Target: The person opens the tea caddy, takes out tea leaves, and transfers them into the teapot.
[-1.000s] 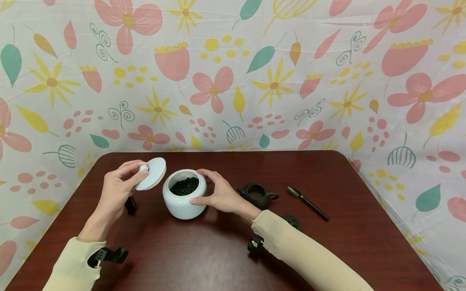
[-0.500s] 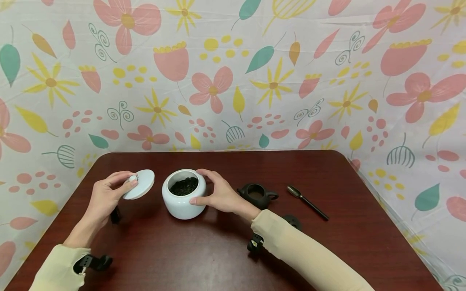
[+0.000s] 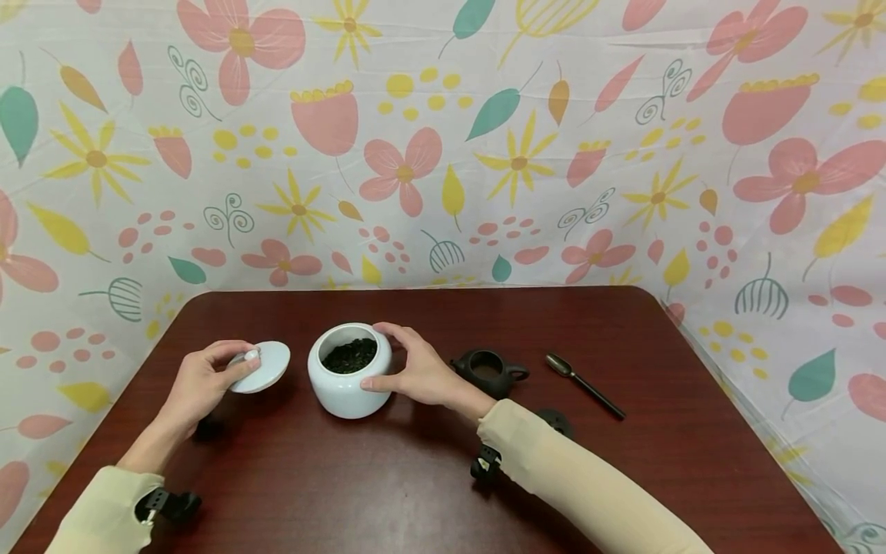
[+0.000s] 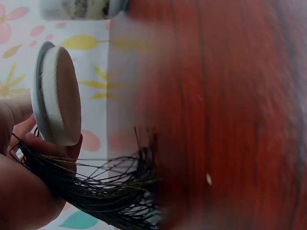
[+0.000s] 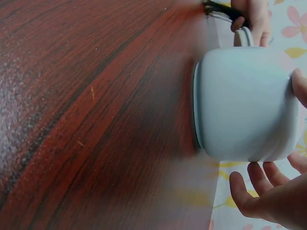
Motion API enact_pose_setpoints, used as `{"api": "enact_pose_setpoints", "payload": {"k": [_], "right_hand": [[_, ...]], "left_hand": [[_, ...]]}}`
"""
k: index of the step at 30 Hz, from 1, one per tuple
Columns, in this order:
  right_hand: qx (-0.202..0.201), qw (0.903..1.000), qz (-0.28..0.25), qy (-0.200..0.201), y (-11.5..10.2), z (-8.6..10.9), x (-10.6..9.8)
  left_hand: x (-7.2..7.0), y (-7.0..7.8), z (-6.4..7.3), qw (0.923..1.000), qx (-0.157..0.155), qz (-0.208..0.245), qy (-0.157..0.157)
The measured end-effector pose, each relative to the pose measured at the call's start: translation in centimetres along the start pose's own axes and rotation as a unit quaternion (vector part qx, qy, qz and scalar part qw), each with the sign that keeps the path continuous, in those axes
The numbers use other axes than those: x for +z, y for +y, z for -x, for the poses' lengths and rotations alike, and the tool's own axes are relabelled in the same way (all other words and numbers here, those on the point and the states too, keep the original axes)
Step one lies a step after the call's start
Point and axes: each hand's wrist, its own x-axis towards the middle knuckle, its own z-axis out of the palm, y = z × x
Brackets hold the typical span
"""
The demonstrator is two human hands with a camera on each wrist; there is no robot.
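My left hand [image 3: 197, 385] pinches the knob of a white round lid [image 3: 271, 368], held slightly tilted to the left of a white ceramic jar [image 3: 346, 396]. A black tassel [image 4: 91, 191] hangs from the knob, and the lid's pale inner rim [image 4: 62, 96] shows in the left wrist view. Dark tea leaves [image 3: 351, 356] fill part of the uncovered jar, which stands upright on the table. My right hand [image 3: 421, 369] grips the jar from its right side, thumb at the front and fingers around the back of the rim.
Right of the jar stands a small dark teapot [image 3: 477, 382] without its lid. A dark round piece [image 3: 556, 421], partly behind the right sleeve, lies near it. Farther right is a tea scoop [image 3: 588, 387] with a dark handle. Floral cloth [image 3: 443, 154] backs the dark wooden table [image 3: 374, 485].
My left hand has carried the lid left and down, away from the jar and closer to the table; the lid now lies flatter. My right hand and the jar have stayed put.
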Motion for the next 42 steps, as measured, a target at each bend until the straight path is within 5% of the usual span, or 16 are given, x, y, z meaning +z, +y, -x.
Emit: {"api": "enact_pose_setpoints", "payload": {"k": [42], "right_hand": [[0.003, 1.0, -0.002, -0.002, -0.1, 0.1, 0.0]], "left_hand": [[0.6, -1.3, -0.7, 0.9919, 0.0, -0.113, -0.057]]}}
